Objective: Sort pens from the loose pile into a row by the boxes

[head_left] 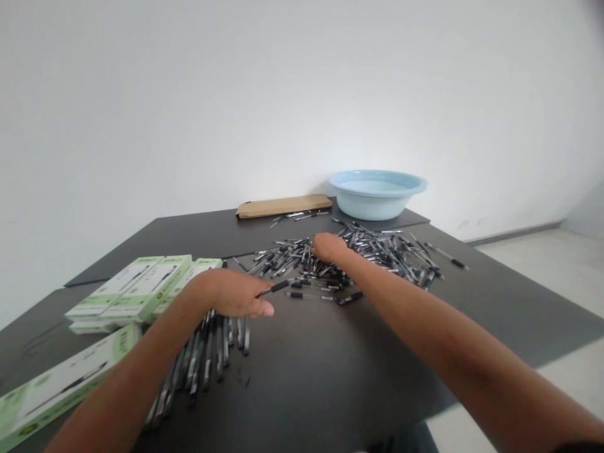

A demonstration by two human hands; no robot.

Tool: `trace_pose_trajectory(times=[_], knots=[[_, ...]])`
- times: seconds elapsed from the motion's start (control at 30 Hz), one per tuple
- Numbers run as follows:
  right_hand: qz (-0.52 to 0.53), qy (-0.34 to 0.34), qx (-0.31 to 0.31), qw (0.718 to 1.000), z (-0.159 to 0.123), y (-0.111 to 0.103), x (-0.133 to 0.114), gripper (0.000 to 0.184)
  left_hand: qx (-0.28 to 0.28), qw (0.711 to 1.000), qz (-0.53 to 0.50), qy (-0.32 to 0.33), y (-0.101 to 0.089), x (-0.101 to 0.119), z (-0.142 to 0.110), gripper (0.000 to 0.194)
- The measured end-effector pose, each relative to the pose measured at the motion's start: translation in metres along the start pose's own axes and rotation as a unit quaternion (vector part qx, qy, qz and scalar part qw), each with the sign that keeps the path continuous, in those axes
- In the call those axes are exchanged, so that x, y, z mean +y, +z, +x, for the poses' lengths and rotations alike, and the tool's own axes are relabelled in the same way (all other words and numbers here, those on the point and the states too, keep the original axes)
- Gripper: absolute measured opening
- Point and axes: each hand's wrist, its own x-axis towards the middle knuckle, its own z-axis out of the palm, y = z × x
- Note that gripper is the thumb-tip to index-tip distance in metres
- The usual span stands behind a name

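My left hand is closed on a black-grip pen, which points right toward the heap. Under and in front of that hand lies a row of pens, lined up side by side and partly covered by my wrist and forearm. My right hand reaches into a large loose pile of pens, its fingers curled down among them. Its fingertips are turned away, so whatever it grips is hidden.
Green-and-white pen boxes are stacked at the left, with another box nearer me. At the back of the dark table, a flat brown cardboard piece lies beside a light-blue basin. A white wall stands behind.
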Motion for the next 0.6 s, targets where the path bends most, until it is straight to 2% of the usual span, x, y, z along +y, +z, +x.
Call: trace_pose_trajectory(times=[0.17, 0.37, 0.6], knots=[[-0.001, 0.000, -0.010, 1.000, 0.009, -0.001, -0.005, 0.034, 0.014, 1.000, 0.003, -0.006, -0.001, -0.001, -0.005, 0.044], [-0.001, -0.002, -0.025, 1.000, 0.011, 0.007, -0.013, 0.033, 0.004, 1.000, 0.014, 0.002, 0.003, -0.001, -0.002, 0.048], [-0.017, -0.033, -0.038, 0.999, 0.012, 0.006, -0.011, 0.034, -0.030, 0.998, -0.048, -0.007, 0.002, 0.007, -0.002, 0.044]])
